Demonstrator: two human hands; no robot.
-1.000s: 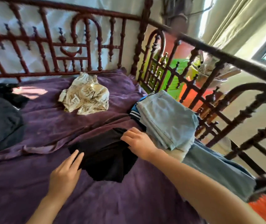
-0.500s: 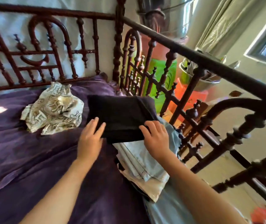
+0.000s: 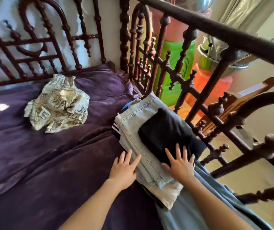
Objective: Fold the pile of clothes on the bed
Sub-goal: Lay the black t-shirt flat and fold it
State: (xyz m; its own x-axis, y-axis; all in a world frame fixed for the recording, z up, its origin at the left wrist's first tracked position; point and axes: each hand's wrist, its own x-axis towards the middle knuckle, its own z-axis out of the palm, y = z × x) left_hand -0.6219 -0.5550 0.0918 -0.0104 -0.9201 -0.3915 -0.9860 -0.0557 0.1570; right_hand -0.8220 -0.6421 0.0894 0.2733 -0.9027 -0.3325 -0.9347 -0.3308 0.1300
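I see my right hand (image 3: 179,165) lying flat on the folded black garment (image 3: 166,131), fingers spread and gripping nothing. My left hand (image 3: 124,168) is also flat, its straight fingers touching the near edge of the folded light denim (image 3: 141,123) just under the black piece. Both pieces top a stack of folded clothes (image 3: 167,193) at the right side of the bed, just beside the carved bed rail (image 3: 166,72).

What looks left to fold is the crumpled cream printed garment (image 3: 58,103), lying alone on the purple blanket (image 3: 49,163), well apart from the stack. I judge it thin, light and limp: it will sag and hold no shape. I would pinch it at two corners or along a seam and shake it open. I cannot tell which edge is hem or collar in that bunch. The stack is soft and uneven, so a hard push could slide the black piece toward the rail.
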